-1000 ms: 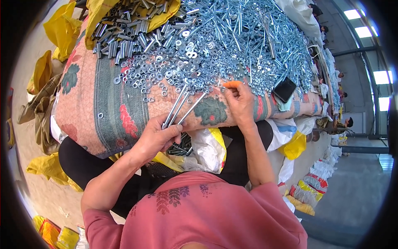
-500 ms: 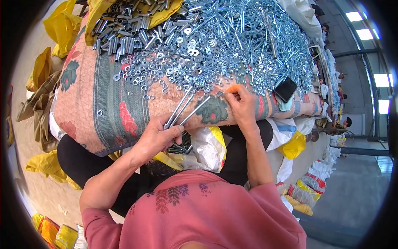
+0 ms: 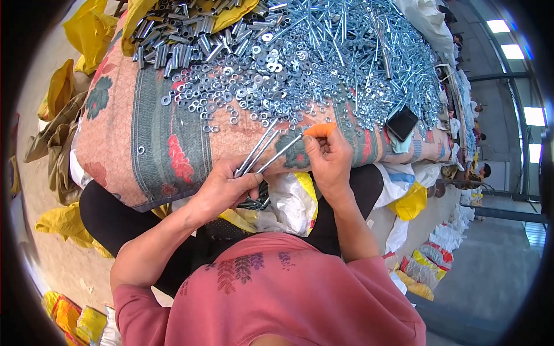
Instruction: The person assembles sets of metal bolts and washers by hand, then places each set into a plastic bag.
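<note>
My left hand [image 3: 229, 183] is closed round several thin metal rods [image 3: 280, 153], which fan out away from me over the near edge of the cloth. At the tip of the rightmost rod, my right hand [image 3: 330, 164] pinches thumb and forefinger together. An orange finger cover [image 3: 321, 130] sits on that forefinger. Whatever small piece the pinch holds is too hidden to make out. Just beyond both hands lie loose washers and nuts [image 3: 271, 66]. Below my left hand, more rods show in the mouth of a white and yellow bag [image 3: 293, 199] in my lap.
A patterned cloth [image 3: 109, 150] covers the work surface. Short metal tubes [image 3: 167, 57] are heaped at the far left, long thin rods or bolts [image 3: 369, 40] at the far right. A black phone [image 3: 402, 123] lies near the right edge. Yellow sacks [image 3: 63, 228] lie on the floor.
My right hand has moved slightly left and down from the edge of the nuts and washers, bringing its fingertips to the rightmost rod's tip. My left hand still grips the rods.
</note>
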`<state>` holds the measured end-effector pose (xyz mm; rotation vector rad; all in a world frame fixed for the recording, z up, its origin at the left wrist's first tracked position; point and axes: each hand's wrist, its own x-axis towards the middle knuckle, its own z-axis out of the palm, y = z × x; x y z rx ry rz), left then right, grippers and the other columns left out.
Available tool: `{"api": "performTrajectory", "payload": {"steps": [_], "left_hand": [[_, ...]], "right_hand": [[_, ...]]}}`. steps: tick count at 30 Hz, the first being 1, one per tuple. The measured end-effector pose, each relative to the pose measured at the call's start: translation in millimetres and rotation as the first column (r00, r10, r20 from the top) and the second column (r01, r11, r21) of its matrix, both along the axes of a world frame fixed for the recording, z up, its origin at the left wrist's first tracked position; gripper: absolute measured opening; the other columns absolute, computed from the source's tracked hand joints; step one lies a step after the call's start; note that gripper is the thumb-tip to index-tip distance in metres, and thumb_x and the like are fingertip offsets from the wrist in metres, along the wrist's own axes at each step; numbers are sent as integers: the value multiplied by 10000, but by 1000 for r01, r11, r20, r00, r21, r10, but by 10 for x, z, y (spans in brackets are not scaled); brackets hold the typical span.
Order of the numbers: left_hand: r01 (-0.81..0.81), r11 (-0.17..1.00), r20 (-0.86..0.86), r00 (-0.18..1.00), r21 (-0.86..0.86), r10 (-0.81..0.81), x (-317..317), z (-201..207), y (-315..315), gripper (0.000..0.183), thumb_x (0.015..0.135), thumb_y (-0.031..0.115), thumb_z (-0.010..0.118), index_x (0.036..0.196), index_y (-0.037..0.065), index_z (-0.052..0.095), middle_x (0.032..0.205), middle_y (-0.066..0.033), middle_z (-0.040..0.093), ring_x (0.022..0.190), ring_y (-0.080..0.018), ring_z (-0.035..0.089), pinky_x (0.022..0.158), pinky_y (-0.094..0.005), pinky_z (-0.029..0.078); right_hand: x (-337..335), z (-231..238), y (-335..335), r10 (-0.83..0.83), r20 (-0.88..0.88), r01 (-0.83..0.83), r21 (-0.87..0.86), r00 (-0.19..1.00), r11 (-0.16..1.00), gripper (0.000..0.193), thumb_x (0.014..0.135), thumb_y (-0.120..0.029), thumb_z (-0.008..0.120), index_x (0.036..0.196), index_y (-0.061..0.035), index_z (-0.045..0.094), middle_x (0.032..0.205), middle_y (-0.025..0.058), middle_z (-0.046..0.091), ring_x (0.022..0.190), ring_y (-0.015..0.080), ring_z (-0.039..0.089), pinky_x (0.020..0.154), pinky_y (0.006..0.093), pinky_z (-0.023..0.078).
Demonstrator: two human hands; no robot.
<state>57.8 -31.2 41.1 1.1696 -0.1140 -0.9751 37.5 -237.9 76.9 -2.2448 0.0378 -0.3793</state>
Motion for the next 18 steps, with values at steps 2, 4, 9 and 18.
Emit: {"api": "performTrajectory", "payload": {"steps": [2,4,9,18], "left_hand": [[-2,1000,-21,1000,-1,2,-11,29,20,142,883,133,549,973,24,556,605,-24,547,402,-32,373,358,-172,263],[2,1000,-47,999,-2,-2,2,33,24,140,883,135,551,968,24,553,606,-26,548,401,-34,372,357,-172,262],[-5,995,-150,989,-102,-10,18,-2,38,142,882,126,551,975,18,551,615,-31,550,403,-38,373,363,-167,266],[78,994,178,980,73,-90,43,-14,23,158,877,137,565,989,26,573,624,4,526,478,-20,399,422,-171,299]], "right_hand": [[-9,-15,37,4,47,0,-70,999,998,73,794,-18,606,832,-10,544,715,68,526,555,123,515,502,251,409],[-14,-31,41,5,89,8,-141,996,990,78,790,-17,609,829,-11,542,716,78,520,563,139,522,501,256,411],[-94,-79,28,152,232,-115,-165,961,980,104,790,-22,631,881,-11,582,761,77,555,608,143,547,519,261,423],[-88,-11,-135,136,-229,44,639,964,768,103,843,-74,614,919,-5,604,693,15,580,552,40,525,488,165,437]]}}
